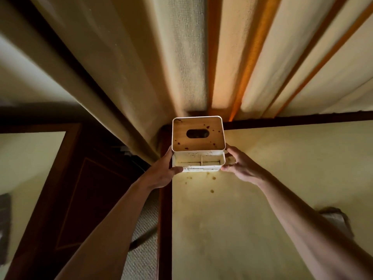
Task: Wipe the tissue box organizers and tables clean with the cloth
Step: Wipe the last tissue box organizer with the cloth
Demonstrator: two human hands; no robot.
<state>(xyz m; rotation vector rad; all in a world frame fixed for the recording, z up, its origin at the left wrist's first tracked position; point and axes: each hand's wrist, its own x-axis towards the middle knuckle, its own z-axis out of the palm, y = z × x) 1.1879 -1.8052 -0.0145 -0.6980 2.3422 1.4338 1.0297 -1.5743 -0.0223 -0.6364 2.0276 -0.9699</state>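
Tall beige curtains (187, 57) hang behind a pale yellow table (252, 199) edged in dark wood. At the table's far left corner sits a white tissue box organizer (198, 144) with a wooden lid (198, 134), speckled with dark spots around its oval slot. Both hands are set apart with the organizer between them: the left hand (164, 172) grips its left side, thumb curled onto the front edge, and the right hand (241, 166) holds its right side, fingers bent against the wall. Brown spots (212, 184) dot the table just nearer than the hands. Beside the right forearm lies what may be a grey cloth (337, 219), though it is blurred.
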